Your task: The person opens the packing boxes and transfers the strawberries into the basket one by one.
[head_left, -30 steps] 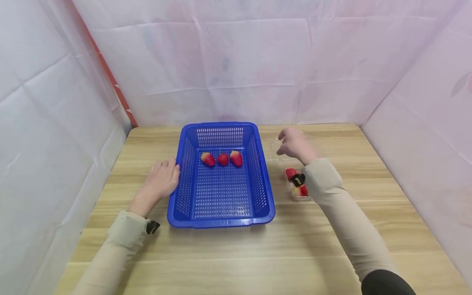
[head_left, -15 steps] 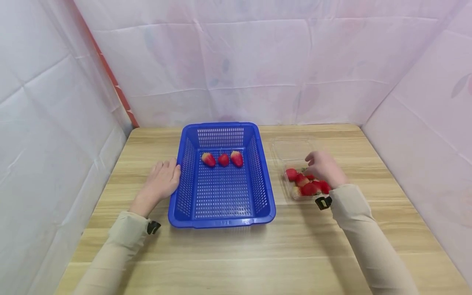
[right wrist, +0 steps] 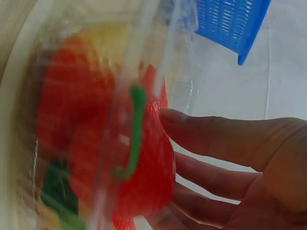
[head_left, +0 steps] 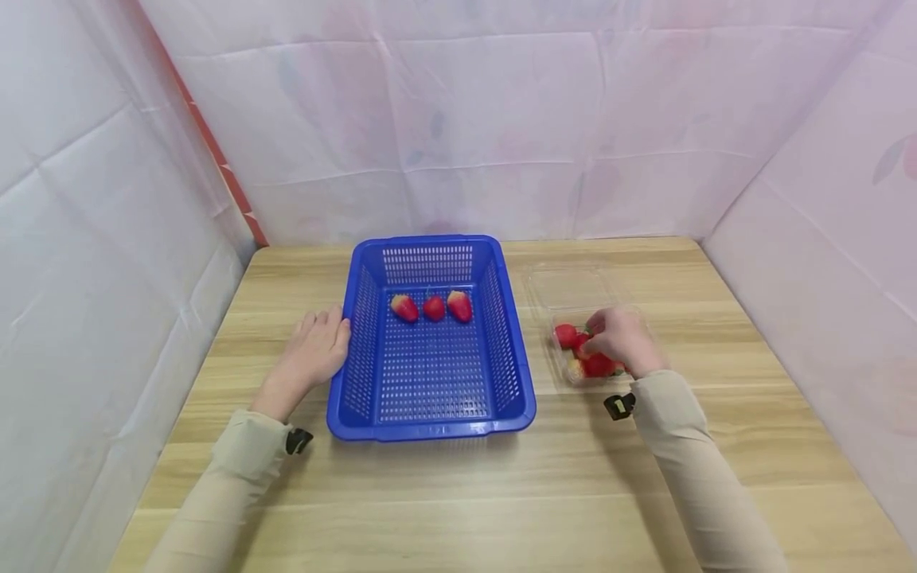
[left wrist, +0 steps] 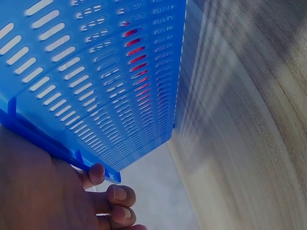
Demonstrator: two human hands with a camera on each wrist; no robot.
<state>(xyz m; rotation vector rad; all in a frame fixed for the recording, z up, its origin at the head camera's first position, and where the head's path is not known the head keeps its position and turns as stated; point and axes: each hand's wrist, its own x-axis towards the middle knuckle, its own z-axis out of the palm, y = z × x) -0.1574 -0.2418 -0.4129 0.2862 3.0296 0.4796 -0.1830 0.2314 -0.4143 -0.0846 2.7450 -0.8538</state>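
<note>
A blue basket (head_left: 430,430) stands on the table with three strawberries (head_left: 433,309) in a row toward its far end. My left hand (head_left: 313,350) rests at the basket's left rim, its thumb against the edge and its fingers outside it. To the right, a clear plastic box (head_left: 566,374) holds several red strawberries (head_left: 598,365). My right hand (head_left: 625,338) reaches into it from above. In the right wrist view, the thumb and fingers pinch a strawberry (right wrist: 148,167) with a green stem (right wrist: 136,129), seen partly through the box wall.
The box's clear lid (head_left: 569,286) lies folded back behind it. The wooden table (head_left: 444,509) is bordered by white cloth walls (head_left: 487,119) at the back and both sides.
My right hand has moved from above the lid, out to the right, then back left and down among the strawberries in the box. The left hand and basket have stayed in place.
</note>
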